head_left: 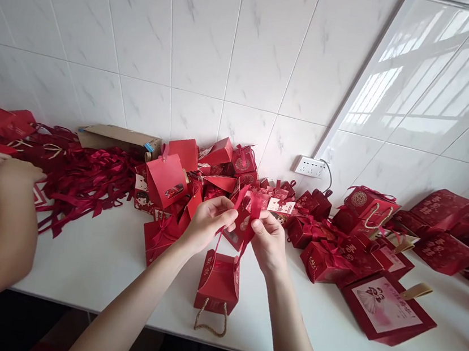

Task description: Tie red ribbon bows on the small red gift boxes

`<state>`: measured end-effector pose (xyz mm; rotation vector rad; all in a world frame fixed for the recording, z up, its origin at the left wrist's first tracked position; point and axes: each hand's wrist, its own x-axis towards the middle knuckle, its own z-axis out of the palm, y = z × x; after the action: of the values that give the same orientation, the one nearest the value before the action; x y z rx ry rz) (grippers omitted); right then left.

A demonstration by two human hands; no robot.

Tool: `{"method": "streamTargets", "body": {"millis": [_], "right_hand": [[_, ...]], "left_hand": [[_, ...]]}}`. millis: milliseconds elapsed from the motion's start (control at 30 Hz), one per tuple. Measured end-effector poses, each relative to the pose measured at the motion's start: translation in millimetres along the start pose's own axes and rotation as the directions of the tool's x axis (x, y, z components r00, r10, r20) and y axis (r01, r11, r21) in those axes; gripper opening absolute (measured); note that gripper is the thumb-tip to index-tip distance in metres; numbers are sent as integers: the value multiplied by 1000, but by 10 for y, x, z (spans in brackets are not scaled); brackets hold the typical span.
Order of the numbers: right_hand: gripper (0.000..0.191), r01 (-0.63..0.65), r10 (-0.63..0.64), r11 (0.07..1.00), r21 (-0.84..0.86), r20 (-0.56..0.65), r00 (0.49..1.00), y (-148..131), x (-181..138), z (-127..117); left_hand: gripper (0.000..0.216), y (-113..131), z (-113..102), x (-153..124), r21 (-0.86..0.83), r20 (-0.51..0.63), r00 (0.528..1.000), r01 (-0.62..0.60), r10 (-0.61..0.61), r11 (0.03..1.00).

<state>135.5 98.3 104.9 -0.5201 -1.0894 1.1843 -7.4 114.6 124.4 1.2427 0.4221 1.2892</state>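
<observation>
A small red gift box (217, 296) stands near the table's front edge, its top partly folded in and a rope handle (211, 330) hanging at the front. Red ribbon (255, 209) rises from both sides of the box. Above it, my left hand (214, 221) pinches one ribbon end between thumb and fingers. My right hand (267, 236) pinches the other end, which loops up over the fingertips. The two hands are close together but apart, and the box itself is touched by neither.
Red gift boxes (169, 182) are heaped against the tiled wall. A pile of loose red ribbons (97, 181) lies left, before a cardboard box (119, 138). More boxes (326, 261) fill the right, near a power strip (311, 167). A co-worker's arm (10, 227) reaches in at left.
</observation>
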Motion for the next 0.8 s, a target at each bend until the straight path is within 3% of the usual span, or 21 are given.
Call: {"method": "streamTargets", "body": {"millis": [167,300,567,667,800], "right_hand": [[27,-5,5,1000,1,25,1000,7,-7,27],[27,-3,4,1000,-11,48,999,1,-17,40],[35,62,-59,997,-56,42,997,-74,-15,2],[40,83,-81,994,-75,36,996,-100,-17,-25],[43,99,-93,993,-72,84,992,-109,-33,-35]], "left_hand": [[27,-4,-25,-35,84,5,1000,-6,5,996],[18,12,-1,-61,271,-23,996,-72,81,960],[8,90,89,-167,610,42,964,-234,264,757],[11,114,116,-192,659,84,956,-265,281,704],[11,101,106,-178,657,75,963,-244,260,713]]}}
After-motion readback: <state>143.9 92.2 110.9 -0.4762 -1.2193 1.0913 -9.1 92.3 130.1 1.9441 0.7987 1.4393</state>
